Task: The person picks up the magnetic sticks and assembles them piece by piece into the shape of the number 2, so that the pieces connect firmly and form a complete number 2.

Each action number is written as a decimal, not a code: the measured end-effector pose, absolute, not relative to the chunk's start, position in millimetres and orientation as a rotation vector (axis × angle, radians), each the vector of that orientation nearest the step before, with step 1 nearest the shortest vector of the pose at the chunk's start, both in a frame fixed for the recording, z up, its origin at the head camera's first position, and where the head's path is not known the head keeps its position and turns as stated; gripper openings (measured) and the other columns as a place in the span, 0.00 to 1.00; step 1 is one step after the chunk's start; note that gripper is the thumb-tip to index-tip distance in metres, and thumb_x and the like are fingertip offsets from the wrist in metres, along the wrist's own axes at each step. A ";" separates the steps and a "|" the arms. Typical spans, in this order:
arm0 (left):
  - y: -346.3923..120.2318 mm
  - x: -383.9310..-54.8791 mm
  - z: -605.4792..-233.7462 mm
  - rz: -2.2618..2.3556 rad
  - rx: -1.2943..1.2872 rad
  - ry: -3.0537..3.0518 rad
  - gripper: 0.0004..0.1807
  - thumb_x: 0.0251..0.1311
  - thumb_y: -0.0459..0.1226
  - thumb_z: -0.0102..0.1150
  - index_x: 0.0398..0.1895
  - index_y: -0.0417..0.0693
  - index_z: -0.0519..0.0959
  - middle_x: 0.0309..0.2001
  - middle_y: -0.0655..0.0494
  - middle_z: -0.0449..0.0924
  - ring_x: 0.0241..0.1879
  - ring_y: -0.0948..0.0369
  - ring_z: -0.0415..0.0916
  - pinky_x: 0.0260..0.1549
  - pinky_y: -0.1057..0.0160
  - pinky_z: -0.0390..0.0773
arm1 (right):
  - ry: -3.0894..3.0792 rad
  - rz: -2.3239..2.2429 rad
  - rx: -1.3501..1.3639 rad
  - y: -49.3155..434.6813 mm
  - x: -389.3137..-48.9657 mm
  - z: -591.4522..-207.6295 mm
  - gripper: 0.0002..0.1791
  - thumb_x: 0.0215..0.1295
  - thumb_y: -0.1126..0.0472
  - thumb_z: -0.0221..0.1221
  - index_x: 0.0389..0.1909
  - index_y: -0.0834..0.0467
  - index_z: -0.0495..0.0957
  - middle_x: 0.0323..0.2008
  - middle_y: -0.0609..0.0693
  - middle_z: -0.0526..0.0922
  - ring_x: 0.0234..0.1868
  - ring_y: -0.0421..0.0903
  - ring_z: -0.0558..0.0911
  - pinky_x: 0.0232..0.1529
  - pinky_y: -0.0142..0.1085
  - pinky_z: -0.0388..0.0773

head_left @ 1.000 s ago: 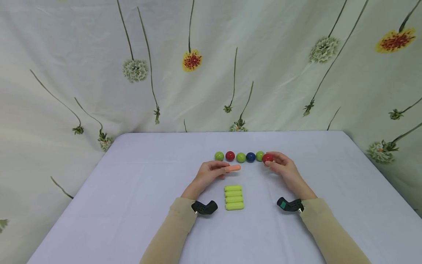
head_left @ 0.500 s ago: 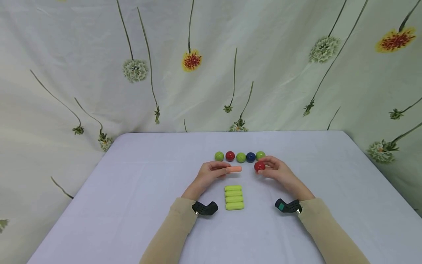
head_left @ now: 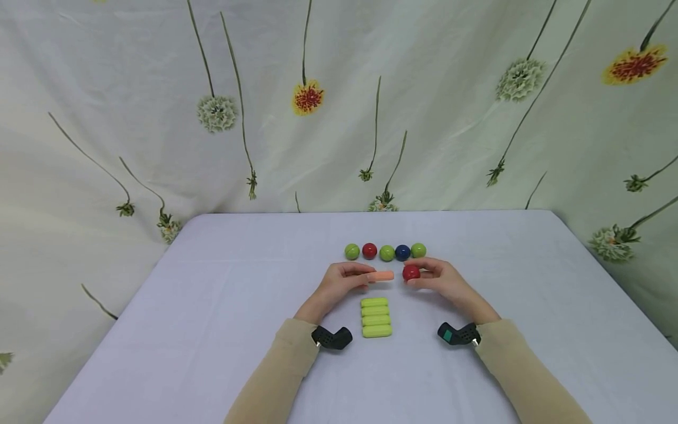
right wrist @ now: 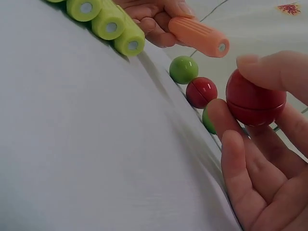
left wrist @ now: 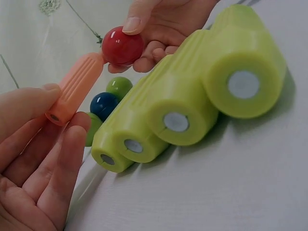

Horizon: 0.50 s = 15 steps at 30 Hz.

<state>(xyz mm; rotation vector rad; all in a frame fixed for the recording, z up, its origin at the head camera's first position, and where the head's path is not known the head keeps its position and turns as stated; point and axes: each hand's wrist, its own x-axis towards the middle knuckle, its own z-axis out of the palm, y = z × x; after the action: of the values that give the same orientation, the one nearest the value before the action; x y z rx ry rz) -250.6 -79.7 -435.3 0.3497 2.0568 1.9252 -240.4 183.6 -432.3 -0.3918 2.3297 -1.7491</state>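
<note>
My left hand (head_left: 337,282) pinches an orange magnetic rod (head_left: 384,275) by one end. The ridged rod lies nearly level and points right, a metal disc (right wrist: 222,47) showing in its tip in the right wrist view. Across from it, my right hand (head_left: 447,281) holds a glossy red ball (head_left: 411,272) between thumb and fingers. A narrow gap separates rod tip and ball in the head view. Nearer to me, several yellow-green rods (head_left: 376,321) lie side by side, with grey metal discs (left wrist: 243,84) in their ends in the left wrist view.
Behind the hands runs a row of balls on the white-covered table (head_left: 212,330): a green ball (head_left: 352,251), a red one, another green ball (head_left: 387,253), a dark blue ball (head_left: 402,252) and a third green. A flowered cloth (head_left: 424,118) hangs beyond the table.
My right hand has brought the red ball from the right end of the row leftward and nearer to me. My left hand has shifted slightly right with the orange rod, narrowing the gap.
</note>
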 end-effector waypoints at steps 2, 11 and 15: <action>-79.4 -247.6 -431.2 1.923 0.352 2.053 0.16 0.56 0.33 0.64 0.48 0.36 0.80 0.42 0.50 0.82 0.42 0.53 0.80 0.43 0.58 0.78 | 2.338 -1.743 -0.391 182.3 -239.9 -432.3 0.28 0.56 0.58 0.66 0.58 0.62 0.72 0.54 0.59 0.74 0.47 0.49 0.80 0.50 0.39 0.73; -77.8 -232.0 -412.3 1.964 0.362 2.045 0.15 0.57 0.33 0.63 0.46 0.33 0.80 0.41 0.47 0.83 0.41 0.53 0.80 0.41 0.60 0.79 | 2.340 -1.733 -0.416 176.7 -237.6 -431.2 0.28 0.57 0.58 0.66 0.57 0.62 0.73 0.52 0.59 0.77 0.44 0.46 0.81 0.47 0.35 0.74; -77.6 -237.5 -417.6 1.949 0.351 2.033 0.15 0.56 0.33 0.64 0.46 0.34 0.80 0.41 0.47 0.83 0.41 0.53 0.80 0.42 0.60 0.79 | 2.339 -1.733 -0.418 176.2 -237.2 -431.0 0.27 0.57 0.58 0.66 0.57 0.63 0.73 0.52 0.59 0.77 0.44 0.46 0.81 0.48 0.35 0.74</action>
<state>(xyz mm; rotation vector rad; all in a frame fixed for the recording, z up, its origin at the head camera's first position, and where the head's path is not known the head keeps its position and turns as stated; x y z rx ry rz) -237.5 -77.6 -417.6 0.3509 2.0330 1.9491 -237.2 176.2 -431.0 -0.4181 2.3391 -1.7328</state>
